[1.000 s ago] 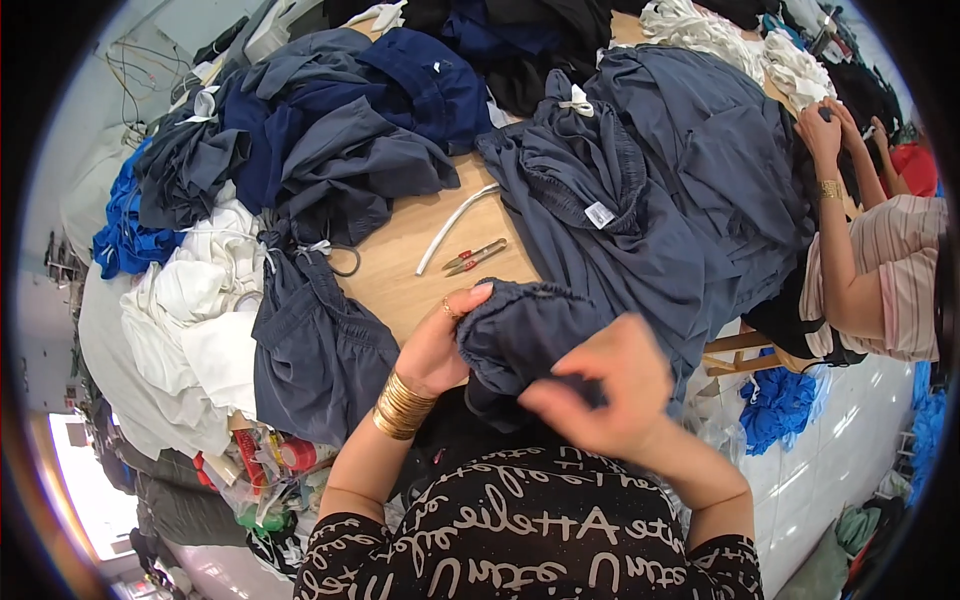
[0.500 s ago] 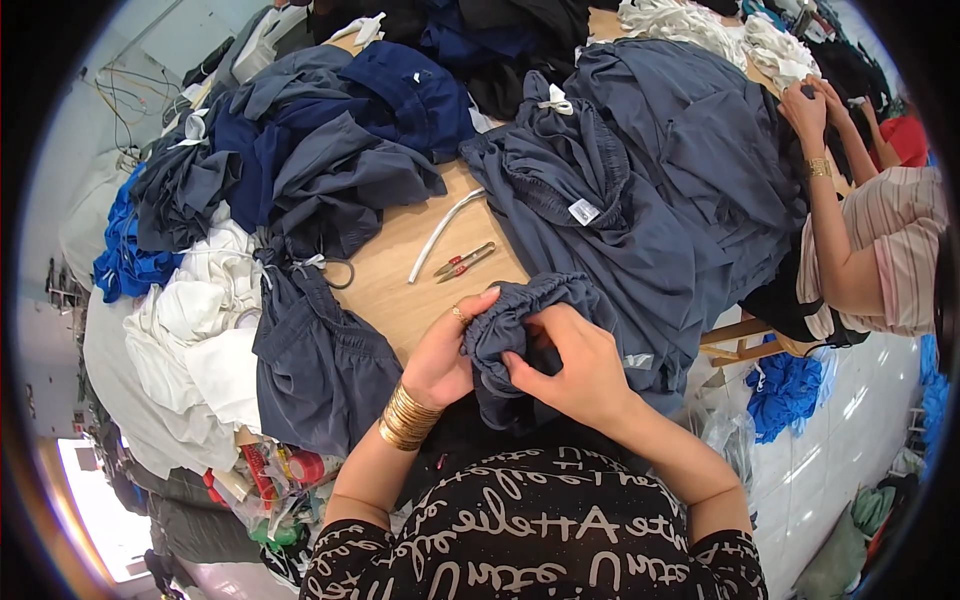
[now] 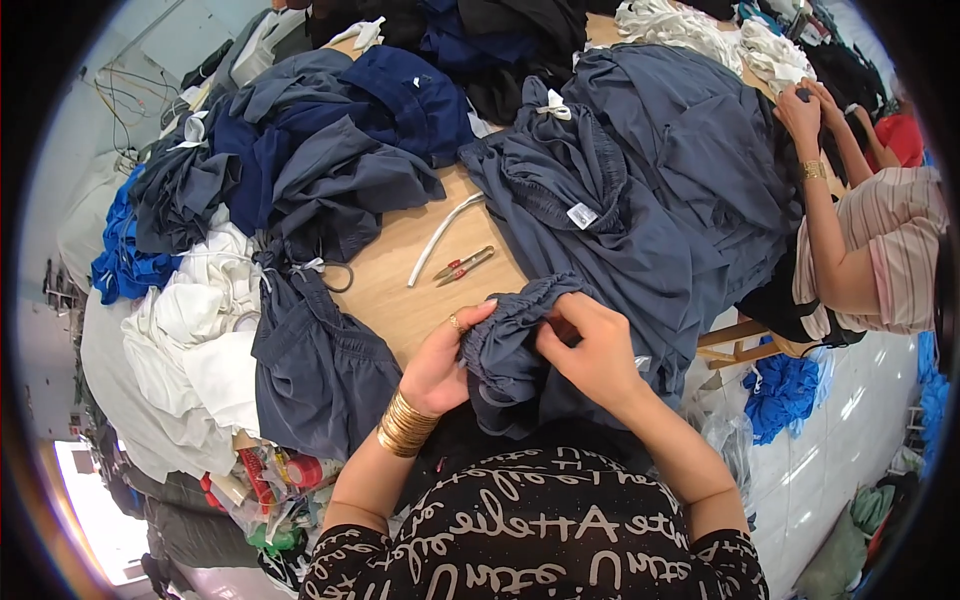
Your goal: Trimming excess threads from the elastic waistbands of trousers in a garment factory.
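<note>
My left hand (image 3: pixel 442 362) and my right hand (image 3: pixel 592 347) both grip the bunched elastic waistband of a dark grey-blue garment (image 3: pixel 513 345) just above my lap. The fabric is gathered between my fingers. The left wrist wears gold bangles. The garment trails down toward my body and up into a large heap of grey-blue garments (image 3: pixel 640 190) on the wooden table (image 3: pixel 400 270). A small red-handled thread snip (image 3: pixel 463 265) and a white cord (image 3: pixel 440 235) lie on the bare wood just beyond my hands.
Piles of navy, grey and white clothing (image 3: pixel 250 200) cover the table's left and far side. A second person (image 3: pixel 860 240) in a striped top sits at right, hands (image 3: pixel 805 110) on garments. Blue fabric (image 3: pixel 785 385) lies on the white floor at right.
My right hand moved from below the fabric up onto the waistband beside my left hand. Both hands have bunched the waistband tighter and lifted it slightly.
</note>
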Available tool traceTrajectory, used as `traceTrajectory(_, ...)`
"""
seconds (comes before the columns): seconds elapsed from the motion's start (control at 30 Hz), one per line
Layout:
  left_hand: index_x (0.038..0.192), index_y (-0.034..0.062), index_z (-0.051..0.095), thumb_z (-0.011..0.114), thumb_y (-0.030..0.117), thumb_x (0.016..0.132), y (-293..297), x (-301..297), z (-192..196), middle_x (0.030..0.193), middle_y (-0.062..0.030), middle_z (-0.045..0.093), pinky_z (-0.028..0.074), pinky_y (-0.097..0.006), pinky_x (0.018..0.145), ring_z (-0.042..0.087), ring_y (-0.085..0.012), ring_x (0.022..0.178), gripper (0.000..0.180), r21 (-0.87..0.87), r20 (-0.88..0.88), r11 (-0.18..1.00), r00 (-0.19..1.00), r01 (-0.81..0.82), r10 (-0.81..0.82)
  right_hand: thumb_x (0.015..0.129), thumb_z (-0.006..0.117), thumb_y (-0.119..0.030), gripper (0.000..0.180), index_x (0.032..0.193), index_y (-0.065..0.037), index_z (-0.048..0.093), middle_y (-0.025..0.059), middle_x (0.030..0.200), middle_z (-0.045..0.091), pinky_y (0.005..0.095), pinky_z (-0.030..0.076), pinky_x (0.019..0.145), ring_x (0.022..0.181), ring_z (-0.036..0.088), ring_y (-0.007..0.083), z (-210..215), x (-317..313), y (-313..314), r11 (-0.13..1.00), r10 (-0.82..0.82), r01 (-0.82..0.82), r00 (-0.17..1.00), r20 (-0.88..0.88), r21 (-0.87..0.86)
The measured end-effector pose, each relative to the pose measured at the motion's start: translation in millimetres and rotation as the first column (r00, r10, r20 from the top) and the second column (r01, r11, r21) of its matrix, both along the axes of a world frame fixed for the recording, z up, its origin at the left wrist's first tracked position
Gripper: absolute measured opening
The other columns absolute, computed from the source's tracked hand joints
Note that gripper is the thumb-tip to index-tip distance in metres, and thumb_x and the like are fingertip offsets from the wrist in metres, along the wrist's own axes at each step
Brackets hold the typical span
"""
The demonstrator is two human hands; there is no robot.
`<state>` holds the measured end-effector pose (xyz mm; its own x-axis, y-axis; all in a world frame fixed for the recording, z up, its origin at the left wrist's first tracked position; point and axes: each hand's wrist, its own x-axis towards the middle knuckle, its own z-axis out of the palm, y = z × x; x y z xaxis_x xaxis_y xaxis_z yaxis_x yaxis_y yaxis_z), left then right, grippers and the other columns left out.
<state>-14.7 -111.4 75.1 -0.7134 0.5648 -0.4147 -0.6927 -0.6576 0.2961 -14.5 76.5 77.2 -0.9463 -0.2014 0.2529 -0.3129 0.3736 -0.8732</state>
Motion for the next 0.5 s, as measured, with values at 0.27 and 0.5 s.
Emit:
traceTrajectory(0.27, 0.114, -0.0033, 0.053, 0.047, 0.020, 0.092, -5, 1, -1, 0.109, -0.0111, 0.062, 0.045, -0.033, 0.091, 0.060, -0.0201, 0.097, 0.033, 0.049, 0.015, 0.998, 0.999, 0.040, -0.041, 0.094, 0.047, -0.010, 0.010, 0.088, -0.002, 0.049, -0.0075, 0.070, 0.038, 0.0157, 0.030, 0.056, 0.064, 0.034, -0.0009, 39, -11, 26, 0.890, 0.137, 0.021, 0.941, 0.311, -0.456)
traceTrajectory(0.5, 0.118, -0.0064, 0.048, 0.060, 0.008, 0.076, -2, 3, 27, 0.109, -0.0108, 0.060, 0.044, -0.030, 0.089, 0.059, -0.0177, 0.095, 0.046, -0.324, -0.311, 0.940, 0.926, 0.109, -0.215, 0.082, 0.063, -0.007, 0.010, 0.084, -0.002, 0.055, -0.0039, 0.075, 0.050, 0.0182, 0.036, 0.062, 0.070, 0.044, 0.0016, 58, -36, 40, 0.968, 0.218, -0.177, 0.944, 0.247, -0.178)
